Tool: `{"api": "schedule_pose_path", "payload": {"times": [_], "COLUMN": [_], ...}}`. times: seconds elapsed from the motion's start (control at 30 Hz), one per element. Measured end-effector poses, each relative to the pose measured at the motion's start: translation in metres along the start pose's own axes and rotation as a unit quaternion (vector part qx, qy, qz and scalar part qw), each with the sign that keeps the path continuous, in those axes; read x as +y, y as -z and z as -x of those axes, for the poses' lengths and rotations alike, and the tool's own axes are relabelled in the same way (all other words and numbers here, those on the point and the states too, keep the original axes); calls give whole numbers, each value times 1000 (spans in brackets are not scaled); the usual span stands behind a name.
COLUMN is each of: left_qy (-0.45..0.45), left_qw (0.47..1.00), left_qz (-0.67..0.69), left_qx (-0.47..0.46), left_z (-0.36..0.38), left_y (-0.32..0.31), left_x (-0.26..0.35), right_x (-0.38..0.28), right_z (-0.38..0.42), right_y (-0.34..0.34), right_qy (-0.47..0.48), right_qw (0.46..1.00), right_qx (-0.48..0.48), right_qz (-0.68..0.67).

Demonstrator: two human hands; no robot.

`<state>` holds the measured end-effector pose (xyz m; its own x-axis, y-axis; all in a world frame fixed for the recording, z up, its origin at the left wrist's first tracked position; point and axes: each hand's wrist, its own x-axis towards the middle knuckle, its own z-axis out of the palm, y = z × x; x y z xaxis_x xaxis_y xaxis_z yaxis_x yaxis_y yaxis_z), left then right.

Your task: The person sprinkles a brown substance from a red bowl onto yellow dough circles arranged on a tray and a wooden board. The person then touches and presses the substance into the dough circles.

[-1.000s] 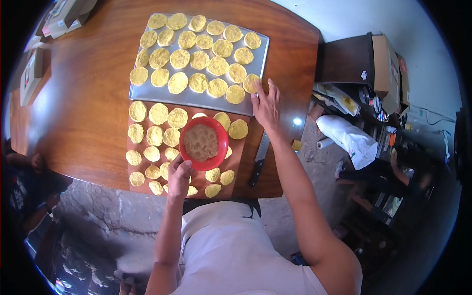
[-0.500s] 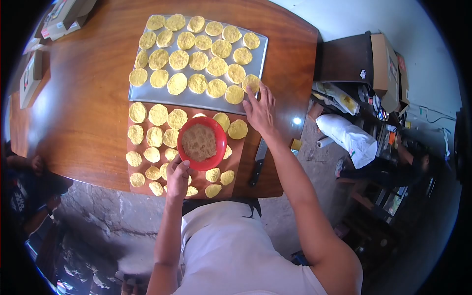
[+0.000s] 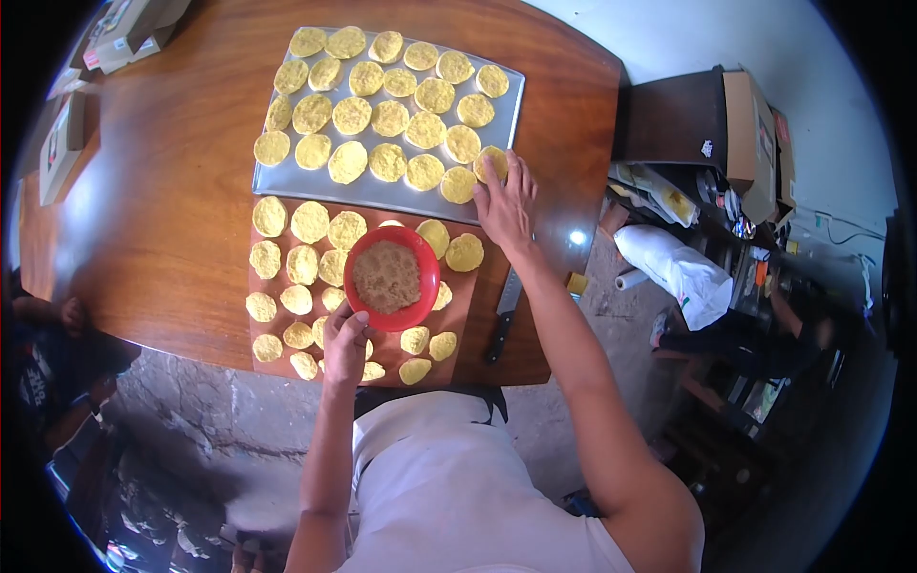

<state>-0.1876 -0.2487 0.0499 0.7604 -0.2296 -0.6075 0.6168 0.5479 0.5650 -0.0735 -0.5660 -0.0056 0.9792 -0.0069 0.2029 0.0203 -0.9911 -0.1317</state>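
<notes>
The red bowl (image 3: 393, 278) is gripped at its near rim by the fingers of the left hand (image 3: 346, 342). The right hand (image 3: 506, 205) is spread flat, its fingers released, fingertips laid on a yellow disc (image 3: 492, 162) at the corner of the metal tray (image 3: 508, 107). A knife (image 3: 503, 313) lies on the worktop (image 3: 172, 220) just behind that wrist.

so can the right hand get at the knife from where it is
Probably yes: the right hand rests at the tray corner, and the knife lies uncovered just below it beside the board, nothing between.
</notes>
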Motion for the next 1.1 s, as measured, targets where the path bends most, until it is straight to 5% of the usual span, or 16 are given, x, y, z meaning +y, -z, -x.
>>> {"api": "schedule_pose_path", "payload": {"times": [0.67,1.1], "left_qy": [-3,0], "left_qw": [1000,1000], "left_qz": [9,6], "left_qx": [4,-2], "left_z": [-3,-4], "left_y": [3,0], "left_x": [0,1], "right_x": [12,25], "right_z": [-26,2], "right_y": [9,7], "right_qy": [15,8], "right_qw": [994,998], "right_qx": [5,-29], "right_qz": [104,46]}}
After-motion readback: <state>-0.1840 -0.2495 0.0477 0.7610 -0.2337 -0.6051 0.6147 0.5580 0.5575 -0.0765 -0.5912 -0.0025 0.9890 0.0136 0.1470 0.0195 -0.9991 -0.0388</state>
